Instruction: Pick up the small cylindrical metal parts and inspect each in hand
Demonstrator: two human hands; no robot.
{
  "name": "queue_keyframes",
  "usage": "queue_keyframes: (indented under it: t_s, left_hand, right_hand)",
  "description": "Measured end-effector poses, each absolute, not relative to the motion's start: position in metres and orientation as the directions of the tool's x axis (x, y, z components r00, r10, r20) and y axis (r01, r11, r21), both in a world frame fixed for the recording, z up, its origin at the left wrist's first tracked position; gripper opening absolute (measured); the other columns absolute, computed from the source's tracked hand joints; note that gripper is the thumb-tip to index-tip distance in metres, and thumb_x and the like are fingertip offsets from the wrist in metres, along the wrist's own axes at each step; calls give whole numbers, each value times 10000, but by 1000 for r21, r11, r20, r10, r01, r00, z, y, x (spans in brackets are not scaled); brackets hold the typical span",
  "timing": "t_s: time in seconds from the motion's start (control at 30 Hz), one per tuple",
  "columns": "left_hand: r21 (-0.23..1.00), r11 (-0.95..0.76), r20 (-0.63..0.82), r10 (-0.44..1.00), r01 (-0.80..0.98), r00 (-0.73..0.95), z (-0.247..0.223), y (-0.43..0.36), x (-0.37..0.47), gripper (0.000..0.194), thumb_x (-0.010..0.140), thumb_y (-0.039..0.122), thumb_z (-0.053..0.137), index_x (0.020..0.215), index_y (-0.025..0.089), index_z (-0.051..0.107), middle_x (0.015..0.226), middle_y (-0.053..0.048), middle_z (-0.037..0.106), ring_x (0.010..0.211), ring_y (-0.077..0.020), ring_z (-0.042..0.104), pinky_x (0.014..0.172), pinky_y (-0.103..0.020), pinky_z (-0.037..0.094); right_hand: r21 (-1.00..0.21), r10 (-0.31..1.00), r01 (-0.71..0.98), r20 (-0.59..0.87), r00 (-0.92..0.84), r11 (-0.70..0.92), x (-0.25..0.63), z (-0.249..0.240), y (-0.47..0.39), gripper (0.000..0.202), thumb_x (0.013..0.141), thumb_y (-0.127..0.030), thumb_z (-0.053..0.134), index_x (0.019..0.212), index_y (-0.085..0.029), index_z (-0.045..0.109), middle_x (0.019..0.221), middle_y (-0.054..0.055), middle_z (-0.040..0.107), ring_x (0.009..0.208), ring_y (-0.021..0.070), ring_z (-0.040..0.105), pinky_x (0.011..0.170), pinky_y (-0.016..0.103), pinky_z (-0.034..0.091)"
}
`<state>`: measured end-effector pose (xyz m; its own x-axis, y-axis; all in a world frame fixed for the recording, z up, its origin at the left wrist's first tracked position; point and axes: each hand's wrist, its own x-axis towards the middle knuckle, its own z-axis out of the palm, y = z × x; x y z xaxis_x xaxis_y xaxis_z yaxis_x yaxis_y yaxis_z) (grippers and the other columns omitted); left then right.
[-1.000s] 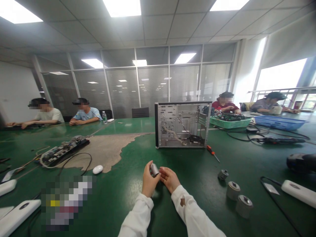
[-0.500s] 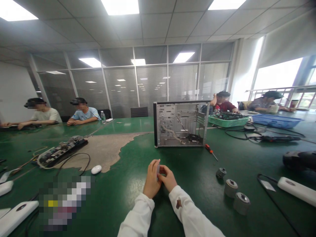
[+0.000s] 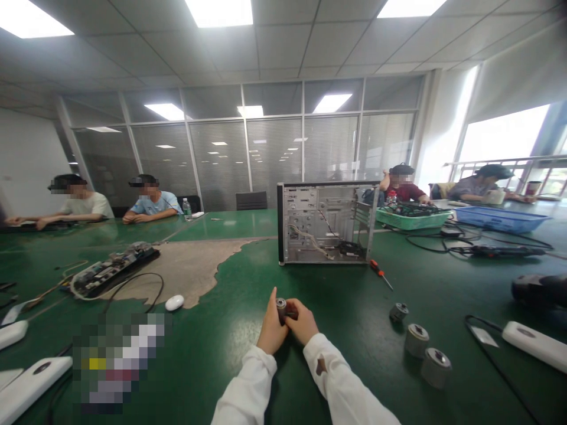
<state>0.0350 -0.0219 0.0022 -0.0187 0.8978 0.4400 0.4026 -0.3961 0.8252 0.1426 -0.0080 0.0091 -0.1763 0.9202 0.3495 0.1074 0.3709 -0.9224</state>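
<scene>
A small grey cylindrical motor [image 3: 281, 310] with a dark centre on its end face is held just above the table in front of me. My left hand [image 3: 271, 327] wraps round its left side, one finger pointing up past its top. The fingertips of my right hand [image 3: 302, 320] pinch it from the right. Its lower part is hidden by the fingers. To the right stand three more metal cylinders: a smaller one [image 3: 399, 312], a larger one [image 3: 417, 340] and another large one [image 3: 436, 368] closest to me.
An opened computer case [image 3: 325, 227] stands ahead, with a red-handled screwdriver [image 3: 381, 274] beside it. A white mouse [image 3: 174, 303] and a long circuit assembly [image 3: 117, 271] lie left. Green basket [image 3: 414, 220], blue basket [image 3: 500, 219] and cables are right. Several people sit around the table.
The motor has turned in my hands, so its round end face now shows toward me. The view has shifted slightly; the other things lie as before.
</scene>
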Motion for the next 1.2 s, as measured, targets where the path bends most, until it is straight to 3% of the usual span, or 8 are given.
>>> queue_keyframes:
  t_s: [0.1, 0.2, 0.33, 0.8, 1.0, 1.2]
  left_hand:
    - [844, -320, 395, 914, 431, -95, 1, -19, 32, 727, 541, 2, 497, 1216, 150, 272, 1149, -103, 464, 1062, -194, 442, 923, -331, 314]
    - [828, -296, 397, 909, 476, -126, 2, -19, 29, 484, 566, 42, 515, 1032, 160, 455, 997, -72, 553, 936, -184, 516, 842, -317, 375]
    - [792, -330, 440, 892, 514, -105, 5, -20, 29, 293, 594, 80, 528, 873, 166, 525, 885, -48, 583, 842, -165, 537, 778, -299, 399]
    - [714, -401, 509, 860, 574, -32, 17, -29, 32, 297, 615, 78, 527, 888, 193, 536, 887, -26, 568, 839, -160, 520, 762, -286, 399]
    - [684, -433, 519, 854, 587, 24, 19, -33, 33, 309, 636, 76, 505, 917, 200, 532, 906, -27, 558, 862, -154, 512, 785, -277, 394]
    - [703, -396, 506, 862, 590, -24, 13, -29, 31, 347, 593, 61, 547, 914, 192, 531, 926, -26, 562, 889, -160, 509, 816, -290, 379]
  right_hand:
    - [-929, 932, 115, 339, -127, 353, 143, 8, -6, 313, 558, -105, 473, 844, -189, 568, 824, 34, 641, 767, 174, 595, 673, 287, 468]
    - [-934, 944, 138, 321, -78, 329, 143, 8, -5, 287, 579, -145, 484, 849, -182, 572, 831, 46, 638, 766, 184, 591, 648, 292, 464]
    - [-929, 942, 155, 330, -55, 335, 146, 8, -5, 260, 593, -183, 499, 839, -177, 584, 823, 51, 636, 749, 187, 586, 621, 288, 458]
    - [-837, 864, 232, 503, -29, 495, 146, 26, -19, 189, 670, -305, 504, 767, -193, 621, 838, 53, 596, 718, 157, 552, 558, 244, 444]
    - [-816, 845, 243, 535, -23, 524, 146, 24, -17, 146, 683, -287, 502, 723, -191, 605, 817, 52, 585, 761, 165, 542, 577, 244, 443]
    - [-766, 802, 310, 597, 19, 562, 155, 22, -9, 141, 710, -265, 474, 756, -182, 578, 803, 45, 580, 753, 156, 536, 602, 248, 427]
